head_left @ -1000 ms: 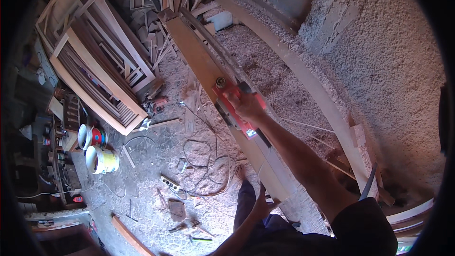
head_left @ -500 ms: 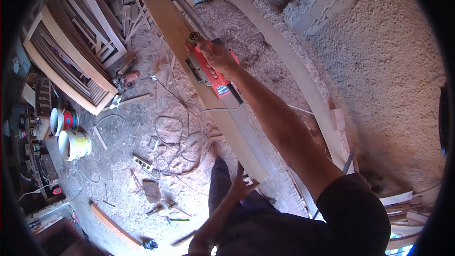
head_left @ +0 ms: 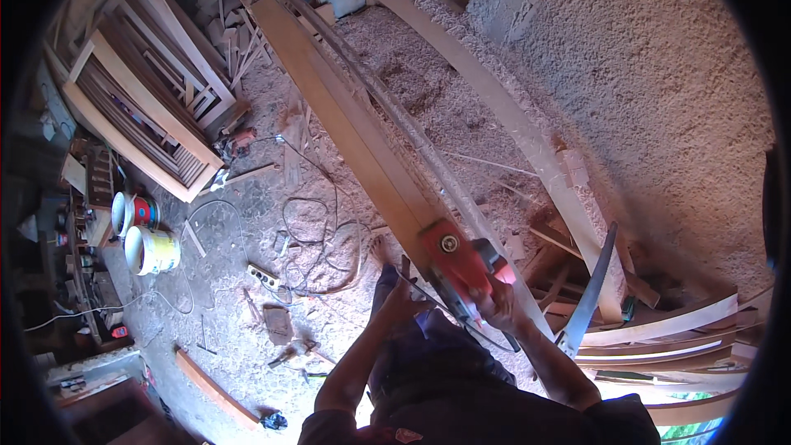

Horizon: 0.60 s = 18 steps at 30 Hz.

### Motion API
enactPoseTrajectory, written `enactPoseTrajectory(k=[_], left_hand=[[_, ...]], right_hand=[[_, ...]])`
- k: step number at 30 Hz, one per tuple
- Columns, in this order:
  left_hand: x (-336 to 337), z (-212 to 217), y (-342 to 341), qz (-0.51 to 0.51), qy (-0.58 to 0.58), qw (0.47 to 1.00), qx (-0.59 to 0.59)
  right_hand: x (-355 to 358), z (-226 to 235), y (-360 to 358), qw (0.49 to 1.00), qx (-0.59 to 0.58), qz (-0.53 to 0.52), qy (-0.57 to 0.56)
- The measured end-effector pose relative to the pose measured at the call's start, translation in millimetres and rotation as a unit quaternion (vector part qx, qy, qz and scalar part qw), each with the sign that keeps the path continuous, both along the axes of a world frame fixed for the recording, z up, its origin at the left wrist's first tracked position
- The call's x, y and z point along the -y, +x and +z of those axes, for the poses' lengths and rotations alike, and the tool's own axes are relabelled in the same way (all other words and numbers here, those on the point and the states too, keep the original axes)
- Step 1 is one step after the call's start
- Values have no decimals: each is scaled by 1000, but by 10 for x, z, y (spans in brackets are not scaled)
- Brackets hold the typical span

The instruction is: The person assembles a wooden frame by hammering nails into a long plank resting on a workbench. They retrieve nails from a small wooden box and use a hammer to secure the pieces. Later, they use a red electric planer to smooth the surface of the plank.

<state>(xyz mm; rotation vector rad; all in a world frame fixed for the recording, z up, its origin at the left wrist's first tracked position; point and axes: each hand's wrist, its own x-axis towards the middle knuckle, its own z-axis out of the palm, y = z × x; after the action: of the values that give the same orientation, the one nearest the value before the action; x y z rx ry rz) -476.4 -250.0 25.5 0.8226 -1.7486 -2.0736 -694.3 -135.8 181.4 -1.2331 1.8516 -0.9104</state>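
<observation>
My right hand (head_left: 501,303) is closed around a red electric planer (head_left: 456,254), low over the near end of a long wooden board (head_left: 350,136). A dark power cord (head_left: 486,339) curves from the planer toward my left hand (head_left: 402,298). That hand is beside the board's left edge, fingers bent and seemingly around the cord, though the grip is partly hidden. The board stretches away to the far left, with a narrower rail (head_left: 428,148) along its right side.
A handsaw (head_left: 589,297) leans at the right by curved wooden pieces (head_left: 667,321). Wooden frames (head_left: 148,115) stand at far left, above two buckets (head_left: 152,250). Looped cable (head_left: 329,288) and a power strip (head_left: 265,278) lie on the shaving-strewn floor. A rough wall rises at right.
My right hand has drawn the planer back along the board, from its far half to the near end beside my body. My left hand has shifted slightly forward and its fingers have closed.
</observation>
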Motion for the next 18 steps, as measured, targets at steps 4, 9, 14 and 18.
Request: enactPoseTrajectory(k=[4,9,14,18], left_hand=[[10,29,92,-35,-95,992,79],[338,290,-64,-36,44,997,60],[680,-129,-221,53,-29,997,53],[1217,-341,-512,113,153,981,39]], right_hand=[[43,119,42,1000,25,-16,-11],[1031,-20,-32,999,28,-21,21],[2475,-327,-5,995,-81,17,-52],[3659,-734,-196,930,-257,69,-254]])
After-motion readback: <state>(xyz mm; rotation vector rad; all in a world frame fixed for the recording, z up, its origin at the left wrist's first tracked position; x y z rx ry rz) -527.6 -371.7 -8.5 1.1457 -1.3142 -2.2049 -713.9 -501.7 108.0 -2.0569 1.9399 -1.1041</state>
